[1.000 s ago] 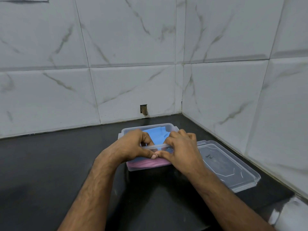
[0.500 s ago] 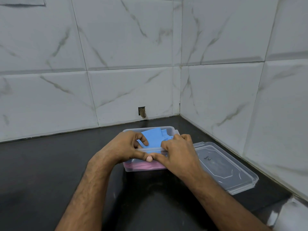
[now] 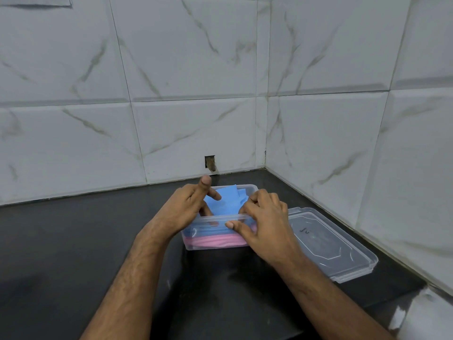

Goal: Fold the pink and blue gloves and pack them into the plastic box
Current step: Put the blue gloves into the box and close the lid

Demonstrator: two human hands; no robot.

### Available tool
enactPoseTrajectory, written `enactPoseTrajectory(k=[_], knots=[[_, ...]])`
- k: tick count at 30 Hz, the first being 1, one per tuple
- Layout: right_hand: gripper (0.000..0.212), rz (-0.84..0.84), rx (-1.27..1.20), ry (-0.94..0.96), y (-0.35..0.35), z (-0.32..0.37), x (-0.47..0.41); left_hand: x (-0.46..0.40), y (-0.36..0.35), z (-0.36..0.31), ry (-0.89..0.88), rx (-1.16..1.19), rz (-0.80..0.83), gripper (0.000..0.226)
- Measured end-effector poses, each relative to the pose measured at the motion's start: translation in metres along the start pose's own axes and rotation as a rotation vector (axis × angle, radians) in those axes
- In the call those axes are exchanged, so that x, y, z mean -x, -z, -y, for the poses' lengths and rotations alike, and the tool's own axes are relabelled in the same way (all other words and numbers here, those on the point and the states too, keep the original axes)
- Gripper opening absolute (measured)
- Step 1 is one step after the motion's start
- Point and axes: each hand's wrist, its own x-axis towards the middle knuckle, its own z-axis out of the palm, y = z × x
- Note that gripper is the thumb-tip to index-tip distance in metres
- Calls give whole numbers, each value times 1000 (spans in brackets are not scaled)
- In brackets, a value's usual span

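A clear plastic box (image 3: 212, 218) stands on the black counter near the corner. A folded pink glove (image 3: 215, 241) lies at its bottom, and a blue glove (image 3: 228, 204) lies on top, its far end sticking up above the rim. My left hand (image 3: 186, 207) is over the box's left side. Its thumb is lifted and its index finger is stretched over the blue glove, while the other fingers reach down inside. My right hand (image 3: 267, 222) curls over the front rim onto the blue glove, with its thumb pressed on the outside of the front wall.
The box's clear lid (image 3: 326, 241) lies flat just right of the box, close to the right tiled wall. The black counter (image 3: 73, 241) stretches out to the left and front. A small hole (image 3: 210, 163) is in the back wall behind the box.
My left thumb has come off the box's front wall and lifted, and the left hand has opened. The right hand stays on the front rim.
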Motion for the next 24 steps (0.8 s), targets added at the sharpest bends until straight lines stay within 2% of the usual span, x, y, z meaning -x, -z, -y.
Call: enactPoseTrajectory(k=[5,10,13,24], knots=[[43,-18,-56,4,4,2,5,-1,-7,1,-75,5,-91,84],[56,75,-5,-12,5,0,5,0,-11,-7,-111,-62,4,97],[55,63,-28,-22,5,0,6,1,-11,-10,-104,-91,32,97],[69,104,13,-93,14,7,8,2,-19,-17,-230,-74,-102,99]])
